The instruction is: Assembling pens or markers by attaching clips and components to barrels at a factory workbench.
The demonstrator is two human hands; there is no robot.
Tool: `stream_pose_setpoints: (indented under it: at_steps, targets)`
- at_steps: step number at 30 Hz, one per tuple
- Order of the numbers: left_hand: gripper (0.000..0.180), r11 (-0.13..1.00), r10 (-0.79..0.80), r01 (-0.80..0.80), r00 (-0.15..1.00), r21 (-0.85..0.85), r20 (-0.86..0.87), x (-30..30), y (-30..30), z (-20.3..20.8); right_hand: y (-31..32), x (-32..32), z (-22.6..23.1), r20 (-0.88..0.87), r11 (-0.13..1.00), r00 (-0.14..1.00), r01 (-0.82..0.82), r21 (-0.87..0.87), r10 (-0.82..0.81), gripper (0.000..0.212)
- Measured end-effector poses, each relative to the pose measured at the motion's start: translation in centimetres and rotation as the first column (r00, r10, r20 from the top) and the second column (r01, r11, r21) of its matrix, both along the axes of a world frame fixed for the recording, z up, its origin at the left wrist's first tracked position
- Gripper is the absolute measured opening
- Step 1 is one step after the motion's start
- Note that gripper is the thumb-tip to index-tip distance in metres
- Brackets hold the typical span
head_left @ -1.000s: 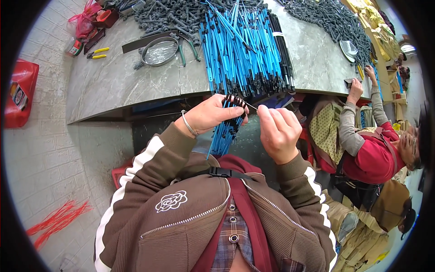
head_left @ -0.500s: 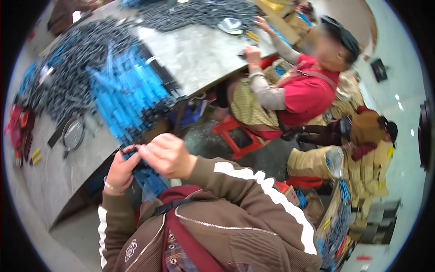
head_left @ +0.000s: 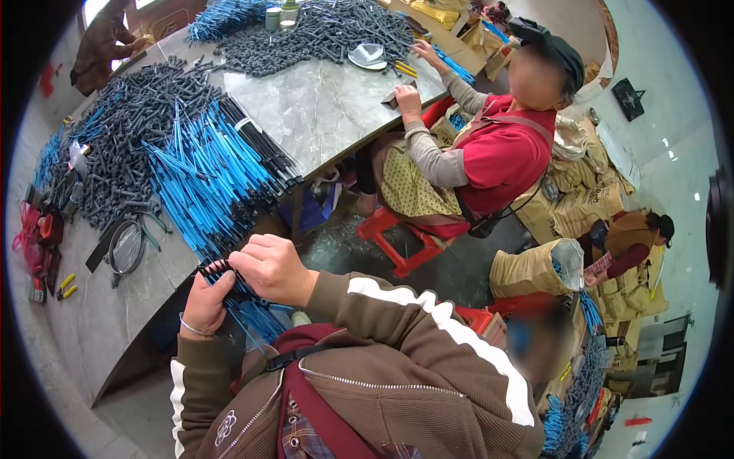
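My left hand (head_left: 203, 304) is closed, its thumb and fingers pinching a short black ribbed piece (head_left: 214, 268) at the table's near edge. Beside it, my right hand (head_left: 269, 268) has its fingers curled, with thumb and fingertips at the piece's right end; what else it may hold is hidden. Just beyond both hands lies a thick heap of thin blue rods (head_left: 210, 164) with black ends. More blue rods (head_left: 258, 320) show below my hands, close to my jacket.
Small black parts (head_left: 115, 157) cover the grey table (head_left: 306, 107) at left, with more at the back. Wire (head_left: 126, 246) and yellow-handled pliers (head_left: 67, 288) lie at left. Across the corner a person in red (head_left: 497, 145) sits on a red stool (head_left: 397, 237). Sacks (head_left: 527, 271) stand at right.
My right hand has shifted slightly left and down, staying at the black piece. The seated person's hands have moved a little left. Another person's head now shows at lower right.
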State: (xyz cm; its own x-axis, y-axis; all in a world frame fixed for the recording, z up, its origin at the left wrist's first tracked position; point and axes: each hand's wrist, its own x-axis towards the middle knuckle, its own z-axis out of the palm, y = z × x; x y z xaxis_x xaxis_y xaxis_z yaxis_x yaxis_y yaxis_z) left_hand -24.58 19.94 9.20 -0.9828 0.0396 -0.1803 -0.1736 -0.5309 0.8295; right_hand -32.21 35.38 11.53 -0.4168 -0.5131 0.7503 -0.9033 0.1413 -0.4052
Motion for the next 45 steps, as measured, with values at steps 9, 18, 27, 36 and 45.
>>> stream_pose_setpoints:
  at_steps: [9, 18, 27, 36, 45]
  targets:
    - [0.018, 0.983, 0.164, -0.164, 0.986, -0.084, -0.017, 0.5, -1.2, -1.6, -1.7, 0.2, -0.8, 0.184, 0.999, 0.982, -0.039, -0.021, 0.042, 0.003]
    - [0.017, 0.943, 0.331, -0.329, 0.943, -0.049, 0.029, -2.0, -6.6, 2.5, -0.2, 2.5, -5.5, 0.834, 0.916, 0.541, -0.381, 0.125, 0.111, 0.112]
    - [0.025, 0.951, 0.285, -0.28, 0.958, 0.13, -0.023, -3.0, -15.3, 6.8, -9.0, 2.2, -1.9, 0.755, 0.859, 0.603, -0.5, 0.106, 0.258, 0.082]
    - [0.028, 0.941, 0.304, -0.321, 0.942, 0.11, 0.143, -4.3, -21.0, 6.9, -16.0, 3.0, -0.4, 0.97, 0.869, 0.081, -0.465, -0.168, 0.23, 0.047]
    - [0.092, 0.886, 0.462, -0.448, 0.847, 0.116, -0.261, -5.4, -26.1, 12.3, -18.8, 0.1, 8.6, 0.362, 0.964, 0.911, 0.114, 0.241, -0.198, 0.061]
